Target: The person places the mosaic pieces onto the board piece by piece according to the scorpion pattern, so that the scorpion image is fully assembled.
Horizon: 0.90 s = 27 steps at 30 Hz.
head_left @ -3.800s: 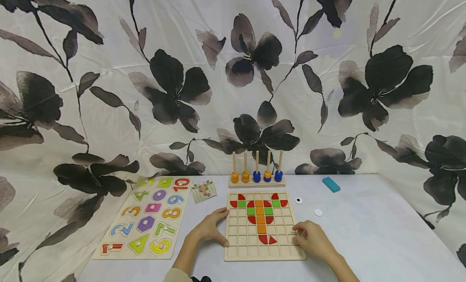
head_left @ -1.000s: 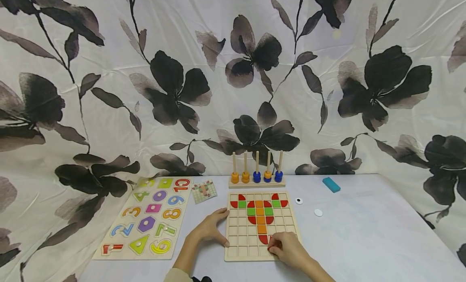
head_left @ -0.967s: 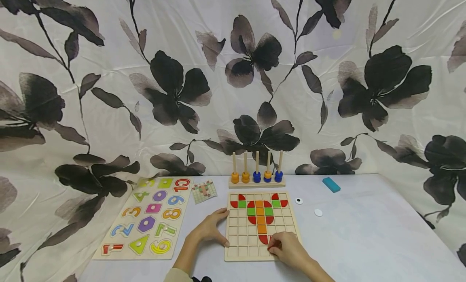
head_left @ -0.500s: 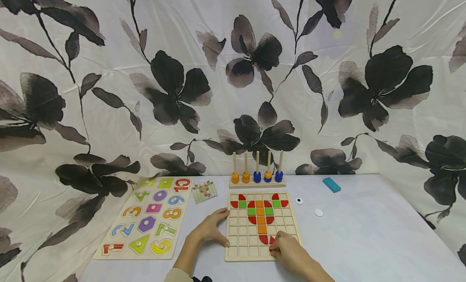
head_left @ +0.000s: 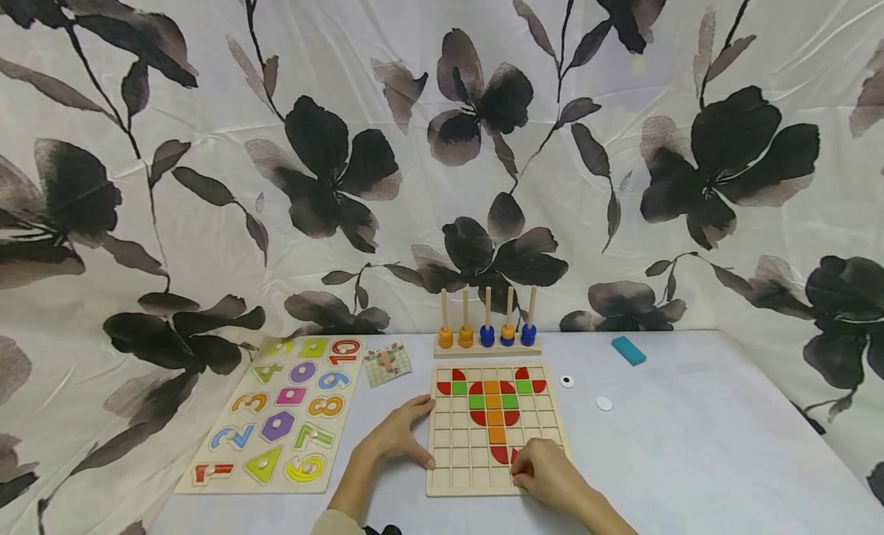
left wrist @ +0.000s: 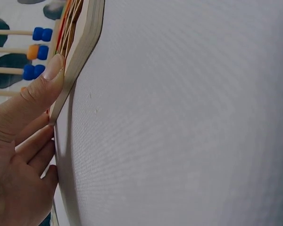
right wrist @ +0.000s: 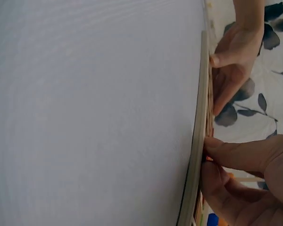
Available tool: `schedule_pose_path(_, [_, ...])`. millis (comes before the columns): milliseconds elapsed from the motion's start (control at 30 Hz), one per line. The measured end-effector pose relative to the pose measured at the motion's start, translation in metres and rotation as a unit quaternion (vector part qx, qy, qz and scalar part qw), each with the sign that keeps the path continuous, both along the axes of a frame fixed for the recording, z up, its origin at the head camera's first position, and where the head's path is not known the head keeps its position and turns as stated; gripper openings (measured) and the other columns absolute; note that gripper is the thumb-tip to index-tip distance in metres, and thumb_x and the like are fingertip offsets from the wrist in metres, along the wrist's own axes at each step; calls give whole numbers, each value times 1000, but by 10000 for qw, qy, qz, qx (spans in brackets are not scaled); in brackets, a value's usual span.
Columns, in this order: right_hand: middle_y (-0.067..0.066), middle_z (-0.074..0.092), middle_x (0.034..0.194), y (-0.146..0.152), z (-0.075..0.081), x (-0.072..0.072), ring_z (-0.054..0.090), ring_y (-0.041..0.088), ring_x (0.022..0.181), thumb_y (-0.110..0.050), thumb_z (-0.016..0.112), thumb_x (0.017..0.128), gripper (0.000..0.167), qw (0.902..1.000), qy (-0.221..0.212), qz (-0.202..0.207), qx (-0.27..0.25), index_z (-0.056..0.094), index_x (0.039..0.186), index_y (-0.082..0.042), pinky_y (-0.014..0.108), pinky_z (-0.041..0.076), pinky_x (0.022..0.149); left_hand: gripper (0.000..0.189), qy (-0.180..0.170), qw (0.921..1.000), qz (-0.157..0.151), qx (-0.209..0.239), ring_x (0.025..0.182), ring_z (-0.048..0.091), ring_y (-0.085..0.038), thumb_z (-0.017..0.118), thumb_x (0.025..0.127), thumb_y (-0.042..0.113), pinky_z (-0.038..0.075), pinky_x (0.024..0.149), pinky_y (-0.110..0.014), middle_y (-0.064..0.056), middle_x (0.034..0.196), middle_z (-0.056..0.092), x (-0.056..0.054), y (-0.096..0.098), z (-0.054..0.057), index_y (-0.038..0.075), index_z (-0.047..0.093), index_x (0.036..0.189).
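Note:
A wooden grid board (head_left: 452, 477) bears red, green and orange pieces in a T-like figure. My left hand (head_left: 400, 434) lies against its left edge, fingers and thumb spread along the rim; in the left wrist view the thumb (left wrist: 42, 89) touches the board's edge. My right hand (head_left: 549, 473) is over the lower right part of the board. Its thumb and forefinger pinch a small red piece (right wrist: 208, 158), mostly hidden by the fingertips. Just beside those fingertips, part of a red triangle (head_left: 515, 454) shows, right of a red quarter-round piece (head_left: 499, 454).
A number puzzle board (head_left: 276, 424) lies at left, with a small pattern card (head_left: 387, 363) beside it. Behind the grid stands a peg rack (head_left: 487, 349) with orange and blue beads. Two white discs (head_left: 604, 404) and a teal block (head_left: 628, 351) lie at right.
From the board's right edge, my right hand has moved left to the triangle's cell, with a red piece in its fingertips. Over the last second it shifts only slightly. The left hand stays put.

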State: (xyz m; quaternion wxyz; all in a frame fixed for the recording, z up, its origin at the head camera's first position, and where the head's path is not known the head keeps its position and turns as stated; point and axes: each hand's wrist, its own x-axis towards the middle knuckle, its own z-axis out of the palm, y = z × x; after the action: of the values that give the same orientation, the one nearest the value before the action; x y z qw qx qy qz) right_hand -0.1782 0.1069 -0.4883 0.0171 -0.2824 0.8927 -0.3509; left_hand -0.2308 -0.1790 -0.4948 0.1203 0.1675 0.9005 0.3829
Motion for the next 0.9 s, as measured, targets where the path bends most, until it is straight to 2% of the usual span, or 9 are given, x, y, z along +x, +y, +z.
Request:
schedule_pose_path(133, [-3, 60, 73, 3, 3, 0, 52, 4, 66, 9, 72, 71, 12, 9995, 91, 245, 168, 73, 74, -3, 18, 48, 55, 98, 53, 10000, 1, 20, 135, 27, -45, 90, 54, 18, 24, 109, -59, -22, 147, 34, 0, 0, 1, -5, 43, 137])
schedule_pose_path(267, [-5, 60, 74, 4, 5, -1, 54, 9, 71, 9, 71, 72, 14, 9986, 232, 293, 386, 74, 76, -4, 20, 49, 60, 98, 38, 10000, 5, 35, 135, 27, -45, 90, 54, 18, 24, 109, -59, -21, 147, 33, 0, -1, 1, -5, 43, 137])
schedule_pose_path(533, [-3, 62, 80, 7, 9, 0, 55, 7, 75, 8, 71, 73, 16, 9955, 118, 612, 709, 76, 85, -1, 22, 51, 66, 98, -24, 10000, 18, 23, 136, 26, -45, 90, 55, 19, 24, 110, -58, -21, 148, 33, 0, 1, 1, -5, 43, 138])
schedule_pose_path(633, [-3, 61, 80, 7, 9, 0, 56, 7, 75, 7, 71, 74, 15, 9951, 190, 682, 686, 76, 85, -1, 21, 52, 66, 97, -31, 10000, 21, 44, 135, 26, -45, 90, 55, 18, 24, 110, -58, -21, 147, 33, 0, 2, 1, -5, 43, 137])
schedule_pose_path(900, [-4, 64, 78, 6, 4, -5, 57, 5, 73, 4, 73, 75, 9, 9980, 229, 504, 315, 76, 79, -3, 20, 52, 65, 97, -36, 10000, 28, 36, 136, 26, -44, 90, 56, 17, 25, 109, -58, -21, 148, 33, 1, 1, 0, -5, 43, 137])
